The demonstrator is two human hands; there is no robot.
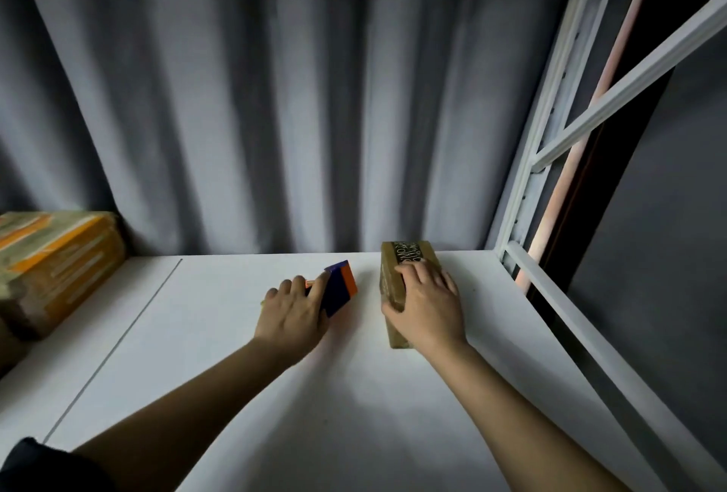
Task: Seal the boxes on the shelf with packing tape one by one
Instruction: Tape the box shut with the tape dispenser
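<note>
A small brown cardboard box (405, 259) with dark printed lettering on top lies on the white shelf (334, 393), near its back right. My right hand (427, 304) lies over the box's near half, with fingers curled round its top and thumb on its left side. To its left, my left hand (293, 312) grips a blue and orange tape dispenser (340, 287) that rests on the shelf. The tape roll itself is hidden under my left hand.
A stack of brown boxes (55, 263) with orange tape stands at the shelf's left end. A grey curtain (275, 98) hangs behind. The white metal rack frame (550, 145) and its side rail (590, 334) bound the right.
</note>
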